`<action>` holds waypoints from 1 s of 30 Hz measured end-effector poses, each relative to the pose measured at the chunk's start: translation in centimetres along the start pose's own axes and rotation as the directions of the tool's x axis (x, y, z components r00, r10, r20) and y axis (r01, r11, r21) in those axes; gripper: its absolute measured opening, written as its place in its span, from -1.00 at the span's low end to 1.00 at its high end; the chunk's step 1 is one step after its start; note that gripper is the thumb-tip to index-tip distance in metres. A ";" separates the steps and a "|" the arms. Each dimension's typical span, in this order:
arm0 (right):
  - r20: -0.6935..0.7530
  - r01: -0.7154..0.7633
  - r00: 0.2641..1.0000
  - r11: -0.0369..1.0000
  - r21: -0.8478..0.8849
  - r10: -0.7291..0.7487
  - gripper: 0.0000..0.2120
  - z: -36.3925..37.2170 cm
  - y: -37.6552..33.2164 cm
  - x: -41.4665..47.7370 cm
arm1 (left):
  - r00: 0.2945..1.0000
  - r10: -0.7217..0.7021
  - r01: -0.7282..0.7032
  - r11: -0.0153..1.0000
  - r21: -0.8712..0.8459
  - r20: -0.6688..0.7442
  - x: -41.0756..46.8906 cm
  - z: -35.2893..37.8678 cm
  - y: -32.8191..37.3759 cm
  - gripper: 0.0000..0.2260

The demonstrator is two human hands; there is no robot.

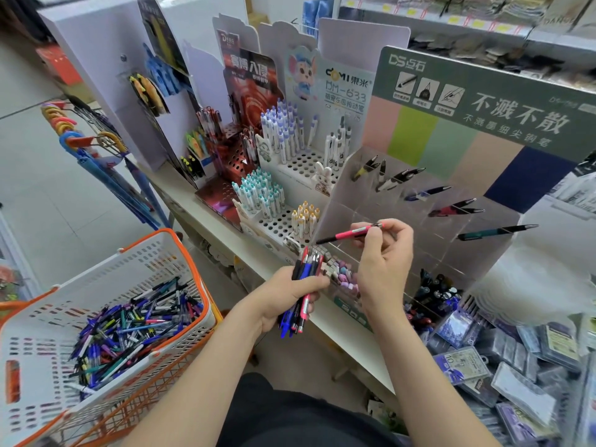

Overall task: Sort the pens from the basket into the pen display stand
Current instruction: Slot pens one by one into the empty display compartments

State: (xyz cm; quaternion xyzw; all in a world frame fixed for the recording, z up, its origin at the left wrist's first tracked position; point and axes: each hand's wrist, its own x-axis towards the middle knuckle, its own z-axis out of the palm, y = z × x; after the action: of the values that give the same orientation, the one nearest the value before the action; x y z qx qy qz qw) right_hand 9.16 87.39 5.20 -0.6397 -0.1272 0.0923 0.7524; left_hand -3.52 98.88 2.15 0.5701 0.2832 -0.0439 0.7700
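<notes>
While a bundle of pens (304, 285) is gripped in the left hand (287, 296) near the centre of the frame, with the fingers curled round blue, black and pink barrels, a single pink pen (350, 234) is pinched between the thumb and fingertips of the right hand (383, 253) just above it. That pen is held nearly level, its dark tip pointing towards the left of the frame, in front of the clear compartments of the pen display stand (435, 253) at centre right. A few pens are lodged in those compartments: a teal pen (498, 232), a red and black pair (456, 208) and a blue pen (425, 192).

On the stand's green header card (483, 91), "DS" is printed in white, and the large characters "不溅不散" are set beside it. The smaller print below is too blurred to be read with certainty. In the upper middle, a pale card (346, 91) is marked "DOMI 東米" with a model number ending in 633, behind rows of white pens with blue caps (283, 130). "DERS" is carried at the top of a red card (248, 79) further left.

At lower left, many loose pens (129, 330) are heaped in a white basket (190, 262) with an orange rim.
</notes>
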 end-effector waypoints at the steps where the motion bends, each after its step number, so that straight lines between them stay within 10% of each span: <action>1: 0.013 0.076 0.997 0.997 -0.035 -0.075 -0.87 -0.2 -0.1 -0.5 | 1.000 0.009 -0.010 0.998 -0.054 -0.025 0.1 -0.1 -0.1 -0.80; 6: 0.248 0.387 0.910 0.896 -0.217 -0.333 -0.84 -0.5 1.2 -3.5 | 0.994 0.034 -0.072 0.923 -0.378 -0.104 1.0 0.0 -0.6 -0.55; 14: 0.608 0.655 0.679 0.713 -0.250 -0.411 -0.94 -1.4 3.4 -3.8 | 0.975 -0.025 -0.120 0.776 -0.619 -0.220 2.2 -0.5 0.5 -0.85; 19: 0.198 -0.092 0.966 0.937 -0.337 0.166 -0.88 0.4 3.2 -4.3 | 0.857 0.106 -0.342 0.848 -0.404 -0.504 2.8 0.2 0.6 -0.94; 22: 0.227 -0.731 0.665 0.682 0.008 0.711 -0.74 1.2 2.4 -4.0 | 0.815 0.227 -0.446 0.833 -0.327 -0.534 2.8 1.2 0.6 -0.90; 24: 0.313 -0.811 0.581 0.568 0.142 0.751 -0.68 1.3 1.3 -4.1 | 0.812 0.298 -0.460 0.856 -0.236 -0.503 2.7 2.0 0.5 -0.82; 30: 0.329 -0.760 0.632 0.643 0.090 0.701 -0.64 1.4 1.0 -3.7 | 0.820 0.350 -0.448 0.885 -0.126 -0.452 3.4 3.4 0.7 -0.80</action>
State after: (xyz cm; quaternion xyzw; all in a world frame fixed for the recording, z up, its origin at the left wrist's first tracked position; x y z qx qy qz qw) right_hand 5.28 87.75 4.12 -0.5297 0.0569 0.4885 0.6911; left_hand 0.88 96.90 1.79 0.5214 0.3174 0.2745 0.7431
